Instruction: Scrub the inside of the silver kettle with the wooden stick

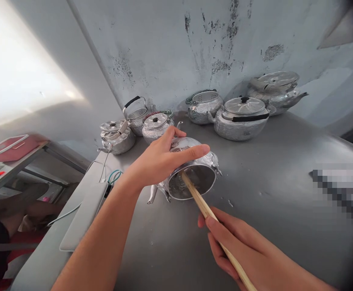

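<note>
Left hand (164, 155) grips tipped aluminium kettle (191, 169) on metal table (270, 194); right hand (237, 246) clasps wooden stick (213, 218) inserted in its mouth

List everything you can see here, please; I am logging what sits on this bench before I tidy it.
Kettle on its side: one, silver, centre of the table, under the left hand, stick poked into its open mouth.
Stick: one, pale wood, from the right hand into that kettle.
Other kettles: six, silver, some with lids, along the back by the wall.
Table: one, grey metal.
Cables: a few, white and teal, left edge of the table.
Side table: one, at far left, with a pink tray.
Left hand: gripping the tipped kettle.
Right hand: closed round the stick.
</note>
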### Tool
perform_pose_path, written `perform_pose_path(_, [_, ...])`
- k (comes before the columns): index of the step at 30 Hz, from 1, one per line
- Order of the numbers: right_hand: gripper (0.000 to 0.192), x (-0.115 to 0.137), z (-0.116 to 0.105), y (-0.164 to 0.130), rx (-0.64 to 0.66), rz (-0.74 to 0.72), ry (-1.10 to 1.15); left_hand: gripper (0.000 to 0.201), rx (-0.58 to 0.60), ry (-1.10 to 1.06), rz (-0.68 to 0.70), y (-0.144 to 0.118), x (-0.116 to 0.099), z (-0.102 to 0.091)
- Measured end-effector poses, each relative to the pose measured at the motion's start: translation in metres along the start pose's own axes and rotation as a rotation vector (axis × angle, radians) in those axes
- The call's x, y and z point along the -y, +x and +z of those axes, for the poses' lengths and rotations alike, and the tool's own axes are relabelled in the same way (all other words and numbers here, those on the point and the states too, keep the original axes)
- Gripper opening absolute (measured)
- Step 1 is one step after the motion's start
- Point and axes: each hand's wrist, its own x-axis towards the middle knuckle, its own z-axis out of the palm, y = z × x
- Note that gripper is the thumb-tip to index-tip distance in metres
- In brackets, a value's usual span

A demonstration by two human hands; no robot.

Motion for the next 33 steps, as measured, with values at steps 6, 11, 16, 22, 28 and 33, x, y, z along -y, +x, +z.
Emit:
perform_pose_path(6, [0.038, 0.001, 0.002, -0.001, 0.026, 0.027, 0.037, 0.075, 0.010, 0.005, -0.007, -0.002, -0.002, 0.000])
perform_pose_path(11, [0.038, -0.001, -0.001, 0.004, 0.041, 0.010, 0.056, 0.074, 0.002, 0.019, 0.000, -0.004, -0.004, 0.000])
perform_pose_path(16, [0.038, -0.005, -0.001, 0.005, 0.043, -0.022, 0.067, 0.073, -0.009, 0.044, 0.009, -0.004, -0.004, 0.001])
perform_pose_path(22, [0.039, -0.006, 0.004, 0.000, -0.005, -0.054, 0.035, 0.072, -0.011, 0.050, 0.020, -0.004, -0.004, 0.003])
perform_pose_path(28, [0.040, -0.009, 0.004, 0.001, 0.015, -0.049, 0.027, 0.076, -0.013, 0.066, 0.026, -0.004, -0.004, 0.003])
perform_pose_path(33, [0.042, -0.014, 0.005, 0.003, 0.010, -0.126, 0.032, 0.077, -0.002, 0.065, 0.026, -0.005, -0.005, 0.002])
